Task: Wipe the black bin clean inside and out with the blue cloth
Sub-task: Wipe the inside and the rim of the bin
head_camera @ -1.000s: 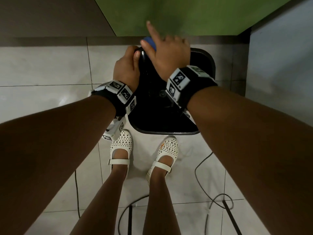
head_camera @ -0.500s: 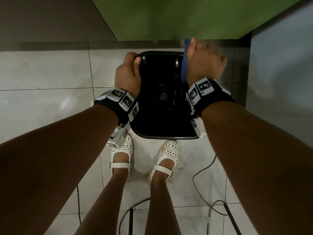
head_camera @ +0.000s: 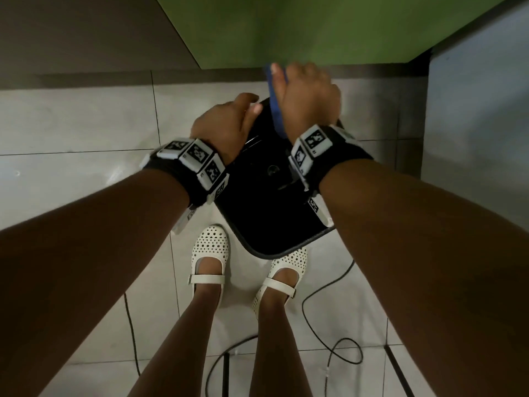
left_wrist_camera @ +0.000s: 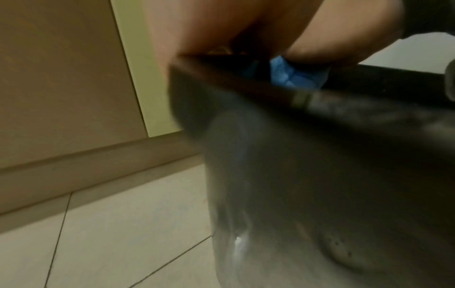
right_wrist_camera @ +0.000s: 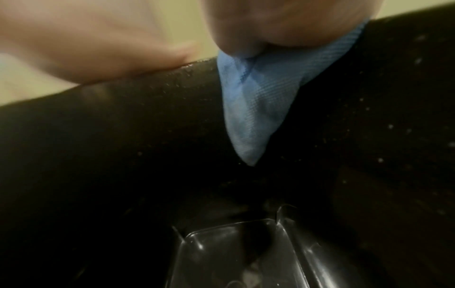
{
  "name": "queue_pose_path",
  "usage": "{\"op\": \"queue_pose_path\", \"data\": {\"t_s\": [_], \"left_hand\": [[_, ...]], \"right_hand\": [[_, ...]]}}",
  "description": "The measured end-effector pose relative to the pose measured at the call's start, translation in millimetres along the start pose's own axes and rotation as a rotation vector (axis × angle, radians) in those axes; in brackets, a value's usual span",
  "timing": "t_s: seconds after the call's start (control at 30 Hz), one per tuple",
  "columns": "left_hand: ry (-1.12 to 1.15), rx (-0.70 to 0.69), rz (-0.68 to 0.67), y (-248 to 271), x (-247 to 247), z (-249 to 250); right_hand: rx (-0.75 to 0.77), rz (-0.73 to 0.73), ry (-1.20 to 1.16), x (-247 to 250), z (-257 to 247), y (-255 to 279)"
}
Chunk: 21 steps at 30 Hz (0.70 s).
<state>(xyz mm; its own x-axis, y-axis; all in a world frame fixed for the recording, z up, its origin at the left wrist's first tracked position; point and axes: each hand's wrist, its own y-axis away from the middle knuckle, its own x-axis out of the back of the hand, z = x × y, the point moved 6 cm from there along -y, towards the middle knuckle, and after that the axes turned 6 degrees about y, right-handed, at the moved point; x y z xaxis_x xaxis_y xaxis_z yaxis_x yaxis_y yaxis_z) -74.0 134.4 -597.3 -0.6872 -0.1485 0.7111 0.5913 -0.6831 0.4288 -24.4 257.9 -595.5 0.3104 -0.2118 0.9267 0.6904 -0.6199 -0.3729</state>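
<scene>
The black bin (head_camera: 257,213) stands on the floor tiles just ahead of my feet, turned at an angle, its glossy inside open to the head view. My left hand (head_camera: 226,124) grips the bin's far left rim (left_wrist_camera: 246,85), thumb over the edge. My right hand (head_camera: 306,96) holds the blue cloth (head_camera: 275,107) against the far rim. In the right wrist view the blue cloth (right_wrist_camera: 256,101) hangs in a point down the bin's inner wall (right_wrist_camera: 123,146), which carries specks and droplets. The left wrist view shows the blue cloth (left_wrist_camera: 293,76) over the rim.
A green wall panel (head_camera: 315,27) and a brown skirting board (head_camera: 86,78) stand right behind the bin. A pale wall (head_camera: 481,110) closes off the right side. My white shoes (head_camera: 210,253) stand near the bin, and black cables (head_camera: 329,285) loop over the tiles.
The bin has turned so that it sits at an angle. My right hand with the cloth has slid along the far rim, and my left hand has shifted with the rim.
</scene>
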Motion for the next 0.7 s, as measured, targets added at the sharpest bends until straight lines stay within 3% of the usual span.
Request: {"op": "queue_pose_path", "data": {"t_s": [0.1,0.17,0.3,0.4,0.57,0.7], "left_hand": [[0.003,-0.053,-0.086,-7,-5,5],[-0.004,-0.054,-0.08,-6,-6,2],[-0.037,-0.028,-0.044,-5,-6,3],[-0.026,0.016,-0.023,-4,-7,1],[0.023,0.046,0.003,4,-10,3],[0.147,0.078,-0.034,9,-14,3]], "right_hand": [[0.01,0.063,-0.022,5,-15,1],[-0.021,-0.001,-0.035,4,-12,3],[-0.081,0.007,0.007,9,-4,1],[-0.224,-0.255,0.035,10,16,17],[-0.378,0.0,0.258,33,55,50],[-0.358,0.004,0.155,30,60,47]]}}
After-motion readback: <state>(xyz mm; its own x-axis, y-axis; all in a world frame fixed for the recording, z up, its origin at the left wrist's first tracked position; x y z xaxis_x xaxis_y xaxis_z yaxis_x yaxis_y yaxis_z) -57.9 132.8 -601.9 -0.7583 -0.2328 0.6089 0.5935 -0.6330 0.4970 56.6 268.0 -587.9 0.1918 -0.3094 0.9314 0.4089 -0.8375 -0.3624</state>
